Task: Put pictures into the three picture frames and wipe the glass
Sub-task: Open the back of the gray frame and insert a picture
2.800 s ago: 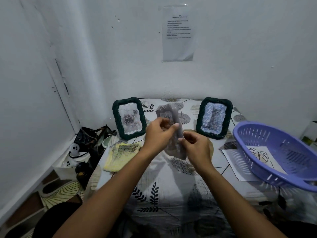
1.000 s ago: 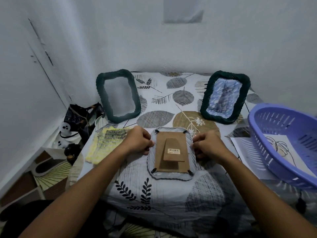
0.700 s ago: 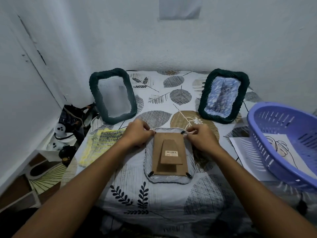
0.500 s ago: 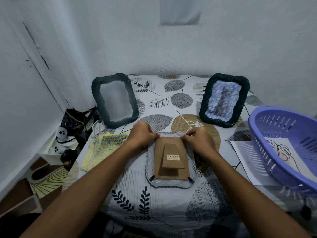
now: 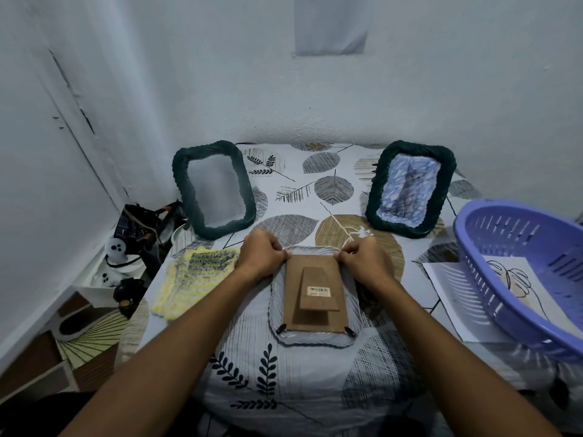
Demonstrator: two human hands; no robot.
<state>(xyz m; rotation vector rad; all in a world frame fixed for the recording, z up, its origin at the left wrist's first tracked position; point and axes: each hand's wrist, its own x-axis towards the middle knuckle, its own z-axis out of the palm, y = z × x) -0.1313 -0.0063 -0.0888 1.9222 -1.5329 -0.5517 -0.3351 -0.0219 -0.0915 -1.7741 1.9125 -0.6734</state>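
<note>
Open leaf-patterned cloth on the desk [image 5: 296,200] lies between the two upright dark-green woven frames, left [image 5: 214,189] and right [image 5: 411,187]. The yellow knitted cloth [image 5: 192,279] flanks the face-down clear frame [image 5: 315,298] on the left; the tilted purple plastic basket [image 5: 517,272] blocks the right edge.
</note>
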